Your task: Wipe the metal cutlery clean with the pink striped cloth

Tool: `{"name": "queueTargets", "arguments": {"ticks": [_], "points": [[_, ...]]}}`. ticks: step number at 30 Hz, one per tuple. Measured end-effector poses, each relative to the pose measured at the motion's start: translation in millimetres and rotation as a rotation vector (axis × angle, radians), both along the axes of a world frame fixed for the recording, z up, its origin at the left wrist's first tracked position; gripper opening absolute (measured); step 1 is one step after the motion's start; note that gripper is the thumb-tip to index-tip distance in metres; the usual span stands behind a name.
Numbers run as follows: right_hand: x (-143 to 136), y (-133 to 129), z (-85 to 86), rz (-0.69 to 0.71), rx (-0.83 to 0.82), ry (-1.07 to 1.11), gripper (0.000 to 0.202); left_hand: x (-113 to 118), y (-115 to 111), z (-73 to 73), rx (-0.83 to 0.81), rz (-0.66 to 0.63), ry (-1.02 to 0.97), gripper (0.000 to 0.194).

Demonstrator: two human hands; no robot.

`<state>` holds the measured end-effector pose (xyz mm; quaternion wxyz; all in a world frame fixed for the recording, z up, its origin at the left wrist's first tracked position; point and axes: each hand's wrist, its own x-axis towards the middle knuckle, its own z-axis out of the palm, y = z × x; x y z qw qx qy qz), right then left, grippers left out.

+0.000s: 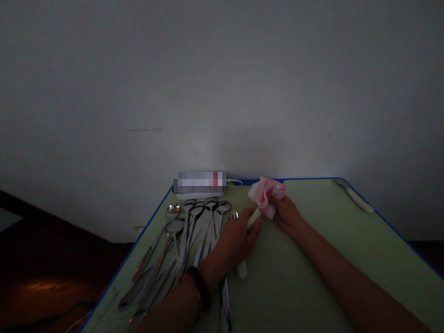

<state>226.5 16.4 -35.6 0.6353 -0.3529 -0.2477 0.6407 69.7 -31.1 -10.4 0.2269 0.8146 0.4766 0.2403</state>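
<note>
My left hand [239, 233] is closed round the white handle [254, 218] of a utensil. Its far end is hidden inside a crumpled pink and white cloth [265, 194], so its kind does not show. My right hand [287, 213] pinches that cloth around it, above the table. Beneath my left hand lies a fork [242, 270] with a white handle, partly covered. Several metal spoons [197, 210] and other long metal cutlery lie in a loose, overlapping spread to the left of my hands, partly behind my left forearm.
A white-handled utensil with a metal head [357, 199] lies near the right edge of the green table [391, 259], which has a blue rim. At the back left stands a white box-like object [200, 185], blurred out, with a white cable. A pale wall rises behind.
</note>
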Motion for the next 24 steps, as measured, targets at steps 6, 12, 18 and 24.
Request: {"name": "queueTargets", "arguments": {"ticks": [6,12,18,24], "points": [[-2.2,-0.2,2.0,-0.061,0.037,-0.008,0.027,0.5,0.0,1.0,0.019,-0.028,0.07,0.03],[-2.3,2.7,1.6,0.018,0.037,0.037,0.033,3.1,-0.8,1.1,-0.003,-0.048,0.041,0.031],[0.0,3.5,1.5,0.035,0.085,0.06,0.031,3.0,5.7,-1.0,-0.002,-0.013,0.074,0.033],[-2.5,3.5,2.5,-0.019,0.102,0.038,0.028,3.1,7.2,-0.3,-0.003,-0.03,0.124,0.035]]}}
